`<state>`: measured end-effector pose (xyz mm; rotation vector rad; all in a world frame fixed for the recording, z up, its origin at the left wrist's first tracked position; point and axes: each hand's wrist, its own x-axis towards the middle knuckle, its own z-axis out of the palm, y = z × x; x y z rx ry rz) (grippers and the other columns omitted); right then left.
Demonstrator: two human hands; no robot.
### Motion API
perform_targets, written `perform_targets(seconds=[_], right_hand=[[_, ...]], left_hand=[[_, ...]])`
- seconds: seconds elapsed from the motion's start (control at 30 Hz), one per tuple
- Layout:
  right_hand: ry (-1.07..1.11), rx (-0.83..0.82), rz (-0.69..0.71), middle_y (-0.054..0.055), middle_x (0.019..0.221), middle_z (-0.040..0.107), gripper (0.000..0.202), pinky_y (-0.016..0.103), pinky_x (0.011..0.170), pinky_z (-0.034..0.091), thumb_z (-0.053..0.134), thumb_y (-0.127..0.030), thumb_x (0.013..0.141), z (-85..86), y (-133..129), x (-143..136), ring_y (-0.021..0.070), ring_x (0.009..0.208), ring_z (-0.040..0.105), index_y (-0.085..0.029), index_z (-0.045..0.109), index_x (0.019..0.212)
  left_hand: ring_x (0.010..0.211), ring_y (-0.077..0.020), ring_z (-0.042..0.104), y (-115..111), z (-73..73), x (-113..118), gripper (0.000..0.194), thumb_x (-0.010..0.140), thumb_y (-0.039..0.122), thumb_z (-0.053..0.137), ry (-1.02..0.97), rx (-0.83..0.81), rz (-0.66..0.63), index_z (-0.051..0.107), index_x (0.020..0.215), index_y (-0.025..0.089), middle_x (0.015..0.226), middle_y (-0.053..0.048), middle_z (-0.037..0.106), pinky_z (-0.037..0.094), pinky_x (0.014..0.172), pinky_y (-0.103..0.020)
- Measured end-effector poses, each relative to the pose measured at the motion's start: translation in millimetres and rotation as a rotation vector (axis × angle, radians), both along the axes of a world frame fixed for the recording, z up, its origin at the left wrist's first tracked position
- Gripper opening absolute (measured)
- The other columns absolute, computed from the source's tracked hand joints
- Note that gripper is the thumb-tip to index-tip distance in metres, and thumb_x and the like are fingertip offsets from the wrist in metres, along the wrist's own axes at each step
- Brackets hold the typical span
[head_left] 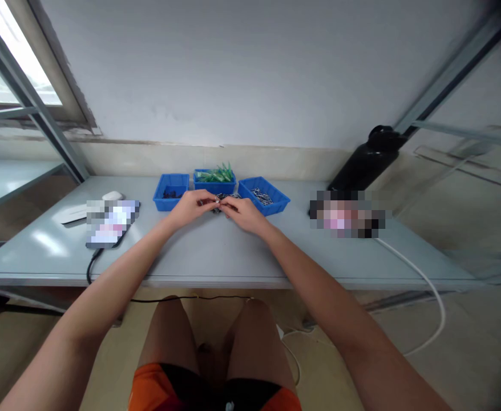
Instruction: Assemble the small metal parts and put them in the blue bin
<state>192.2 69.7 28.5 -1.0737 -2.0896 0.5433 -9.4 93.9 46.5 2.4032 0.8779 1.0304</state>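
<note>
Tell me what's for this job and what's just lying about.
Likely the job's:
Small piece being held
Loose pile of small parts
Blue bin, dark pieces
Blue bin, green strips
Blue bin, metal pins

Apparently lying about:
Black bottle
Phone
White case
Flat white item
Blurred item

- From the wearer's head, the one camera is looking forward and down over the thighs (169, 334).
- It is facing the wall (233, 74) behind the tabletop (233, 251).
- It is viewing the left hand (189, 206) and right hand (246, 212) from arm's reach (a wide view).
</note>
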Motion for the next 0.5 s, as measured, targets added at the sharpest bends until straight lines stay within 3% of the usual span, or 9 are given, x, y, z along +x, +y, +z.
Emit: perform_targets(seconds=[0.2,0.37,0.5], right_hand=[[0.010,0.023,-0.050,0.001,0.069,0.062,0.027,0.026,0.063,0.037,0.050,-0.040,0.090,3.4,0.0,4.4,0.0135,0.062,0.051,-0.019,0.067,0.091],[0.054,0.058,-0.065,0.001,0.070,0.063,0.031,0.026,0.063,0.038,0.049,-0.046,0.090,4.1,-0.6,4.4,0.0134,0.061,0.052,-0.019,0.066,0.090],[0.032,0.045,-0.090,0.001,0.066,0.061,0.032,0.026,0.061,0.037,0.048,-0.045,0.091,5.0,-1.0,4.1,0.0135,0.060,0.051,-0.019,0.064,0.082]], left_hand=[[0.081,-0.0149,0.064,-1.6,3.4,-0.4,0.020,0.086,0.030,0.057,0.019,0.003,0.074,0.068,0.092,0.015,0.092,-0.006,0.072,0.047,0.068,-0.022],[0.070,-0.0137,0.062,-0.4,0.7,-2.7,0.018,0.086,0.030,0.056,0.177,-0.034,0.037,0.068,0.090,0.016,0.080,-0.003,0.071,0.044,0.066,-0.023],[0.070,-0.0136,0.061,-0.9,1.2,-2.2,0.019,0.088,0.028,0.055,0.196,0.014,0.043,0.070,0.090,0.017,0.083,-0.003,0.072,0.043,0.065,-0.023]])
